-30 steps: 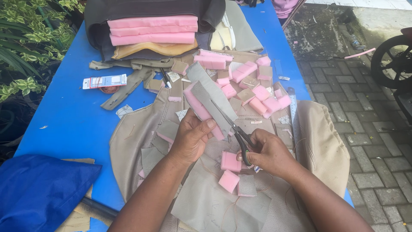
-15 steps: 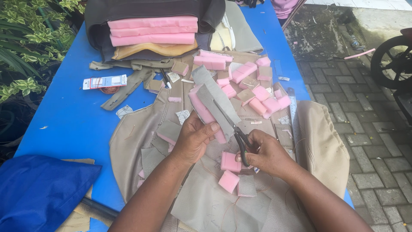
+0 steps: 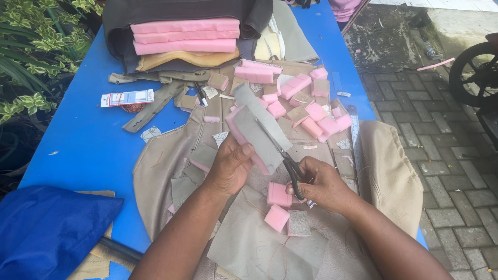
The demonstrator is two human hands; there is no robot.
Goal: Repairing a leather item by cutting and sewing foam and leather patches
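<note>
The left hand (image 3: 231, 166) grips the near end of a long grey strip backed with pink foam (image 3: 257, 132), thumb on top, and holds it raised off the desk (image 3: 78, 140). The strip's long axis runs away from the person, angling up and to the left, so its far end points toward the scattered pink foam offcuts (image 3: 311, 111). The right hand (image 3: 324, 184) is closed through the handles of black scissors (image 3: 291, 168), whose blades meet the strip's right edge just beside the left thumb; whether they are biting into it is hard to tell. Both hands sit close together, the left on the strip itself, the right alongside it. Beneath them lie beige fabric panels (image 3: 161, 166) and two loose pink foam blocks (image 3: 278, 205). Farther off, a stack of pink foam slabs (image 3: 184, 36) rests on dark cloth, and a small printed card (image 3: 127, 97) lies to the left. The desk is bright blue, standing outdoors beside grey paving bricks (image 3: 456, 155) and leafy plants (image 3: 26, 57).
</note>
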